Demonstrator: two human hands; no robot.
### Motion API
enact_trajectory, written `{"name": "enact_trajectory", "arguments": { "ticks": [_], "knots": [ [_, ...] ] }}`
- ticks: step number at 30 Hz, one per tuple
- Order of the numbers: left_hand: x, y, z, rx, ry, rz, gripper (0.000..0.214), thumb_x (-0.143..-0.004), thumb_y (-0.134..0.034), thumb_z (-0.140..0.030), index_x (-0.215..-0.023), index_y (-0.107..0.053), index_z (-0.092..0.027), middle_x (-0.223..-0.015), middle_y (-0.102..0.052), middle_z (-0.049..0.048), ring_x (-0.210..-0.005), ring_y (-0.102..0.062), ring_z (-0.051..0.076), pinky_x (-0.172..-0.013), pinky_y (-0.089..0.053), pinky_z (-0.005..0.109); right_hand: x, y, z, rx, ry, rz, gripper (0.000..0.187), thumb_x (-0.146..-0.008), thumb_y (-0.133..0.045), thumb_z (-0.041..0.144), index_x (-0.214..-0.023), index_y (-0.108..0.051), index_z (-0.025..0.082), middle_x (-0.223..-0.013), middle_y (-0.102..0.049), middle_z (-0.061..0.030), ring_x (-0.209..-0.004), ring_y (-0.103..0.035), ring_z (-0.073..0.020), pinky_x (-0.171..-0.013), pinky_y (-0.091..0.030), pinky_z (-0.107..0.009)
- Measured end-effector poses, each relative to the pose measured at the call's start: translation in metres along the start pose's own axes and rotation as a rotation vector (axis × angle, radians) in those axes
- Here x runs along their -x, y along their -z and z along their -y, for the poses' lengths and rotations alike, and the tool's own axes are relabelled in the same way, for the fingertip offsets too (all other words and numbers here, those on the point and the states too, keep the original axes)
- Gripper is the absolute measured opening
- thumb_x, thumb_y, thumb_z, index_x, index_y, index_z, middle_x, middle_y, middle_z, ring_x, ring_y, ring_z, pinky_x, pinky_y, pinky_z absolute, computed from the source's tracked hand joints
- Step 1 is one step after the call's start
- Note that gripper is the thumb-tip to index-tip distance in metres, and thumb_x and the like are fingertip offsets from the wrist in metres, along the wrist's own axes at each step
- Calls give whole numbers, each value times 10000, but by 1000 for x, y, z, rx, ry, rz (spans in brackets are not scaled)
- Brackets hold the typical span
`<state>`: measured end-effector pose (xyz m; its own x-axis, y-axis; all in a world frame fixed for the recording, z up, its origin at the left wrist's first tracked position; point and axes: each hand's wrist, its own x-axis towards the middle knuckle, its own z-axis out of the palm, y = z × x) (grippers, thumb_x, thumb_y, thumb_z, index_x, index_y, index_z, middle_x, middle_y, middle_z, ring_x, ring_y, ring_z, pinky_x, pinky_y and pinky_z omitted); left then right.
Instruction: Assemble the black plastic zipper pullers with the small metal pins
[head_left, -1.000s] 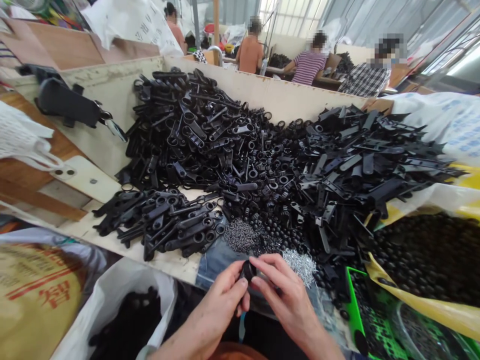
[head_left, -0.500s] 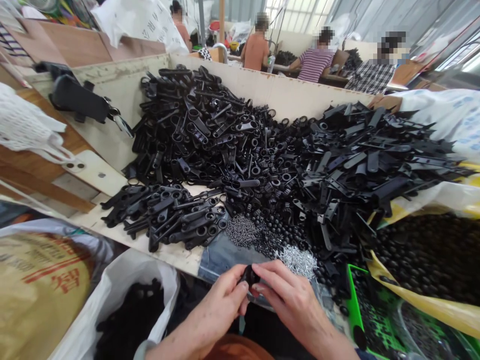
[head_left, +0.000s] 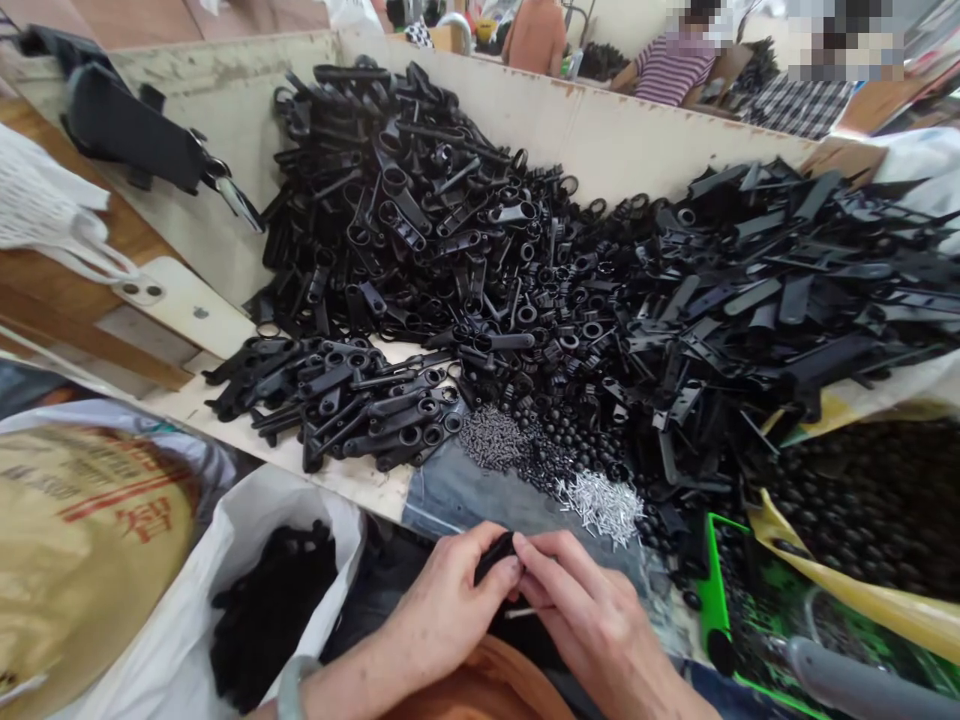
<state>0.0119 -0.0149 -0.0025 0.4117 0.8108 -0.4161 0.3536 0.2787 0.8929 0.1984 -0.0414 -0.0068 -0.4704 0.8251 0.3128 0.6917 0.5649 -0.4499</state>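
Note:
My left hand is closed around a black plastic part, mostly hidden by the fingers. From the other side, my right hand presses its pinched fingertips against the part's end. Below those fingertips a small pale sliver shows, too small to name. Just beyond the hands lie a heap of silver metal pins, a heap of tiny grey springs and black balls, partly on a dark cloth.
A walled bench holds big piles of black lever-like parts and flat black pieces. Finished-looking levers lie front left. A white sack stands left, a green crate right. Co-workers sit behind.
The view has tipped downward, so the bench sits higher in the picture. Both hands stay together on the black part, its angle changed. A grey cylindrical object has appeared at lower right.

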Motion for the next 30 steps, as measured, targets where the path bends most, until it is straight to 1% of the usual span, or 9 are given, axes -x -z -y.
{"name": "enact_trajectory", "arguments": {
  "ticks": [8, 12, 15, 17, 20, 22, 25, 28, 30],
  "knots": [
    [-5, -15, 24, 53, -25, -65, 264, -971, -481, -331, -948, -702, -190, -799, -687, 35, -766, -604, 198, -732, -449, 300, 12, -22, -6, -65, -79, 124, 349, -1076, -362, 195, -1224, -669, 124, -976, -684, -123, -684, -724, -189, -579, -619, -281],
    [-7, -11, 27, 176, -22, -27, 331, -1002, -422, -392, -1111, -646, -173, -696, -585, -24, -559, -474, 121, -539, -388, 233, 3, -12, -11, -383, -305, 99, 310, -1013, -582, 316, -1304, -668, 249, -1153, -645, -91, -663, -655, -136, -595, -579, -254],
    [-1, -3, 21, 358, -23, 55, 394, -1002, -454, -454, -1265, -566, -183, -688, -532, -62, -463, -335, 78, -435, -268, 208, -6, -9, -8, -656, -525, 11, 337, -980, -621, 445, -1243, -692, 247, -995, -665, -46, -626, -582, -134, -563, -518, -245],
    [4, 3, 17, 387, -43, 65, 378, -1005, -492, -452, -1282, -566, -207, -698, -532, -62, -504, -398, 81, -469, -313, 201, -11, -15, -2, -775, -573, -39, 333, -1000, -562, 493, -1061, -726, 209, -839, -644, -25, -671, -582, -158, -601, -496, -256],
    [6, 10, 19, 132, -120, -68, 310, -1030, -476, -395, -1256, -605, -227, -711, -604, -37, -629, -562, 121, -607, -450, 227, -20, -34, 6, -794, -557, -92, 398, -1023, -522, 473, -782, -667, 191, -724, -567, 0, -667, -540, -153, -615, -442, -256],
    [3, 13, 26, -110, -219, -184, 299, -1038, -451, -335, -1261, -612, -219, -884, -730, 28, -767, -676, 161, -732, -520, 267, -24, -46, 7, -775, -546, -119, 409, -1043, -495, 425, -743, -646, 191, -716, -544, 5, -676, -524, -148, -626, -425, -254],
    [-3, 15, 38, -404, -368, -277, 337, -1036, -417, -250, -1318, -597, -214, -1203, -739, 111, -1031, -718, 231, -908, -546, 344, -28, -54, 4, -870, -577, -82, 347, -1029, -526, 437, -879, -719, 190, -808, -603, -14, -738, -553, -156, -669, -457, -255],
    [-4, 15, 40, -583, -379, -275, 424, -1024, -375, -195, -1414, -540, -223, -1172, -742, 124, -1042, -712, 274, -913, -560, 427, -27, -51, -3, -1029, -704, -23, 393, -979, -584, 533, -1025, -768, 189, -824, -657, -25, -678, -556, -151, -630, -476, -261],
    [-3, 16, 35, -556, -305, -261, 485, -994, -403, -187, -1475, -466, -208, -1210, -721, 142, -1095, -689, 297, -952, -542, 479, -25, -49, -7, -1079, -780, -23, 431, -904, -679, 569, -1078, -781, 188, -843, -700, -37, -675, -573, -158, -641, -493, -277]
  ]
}}
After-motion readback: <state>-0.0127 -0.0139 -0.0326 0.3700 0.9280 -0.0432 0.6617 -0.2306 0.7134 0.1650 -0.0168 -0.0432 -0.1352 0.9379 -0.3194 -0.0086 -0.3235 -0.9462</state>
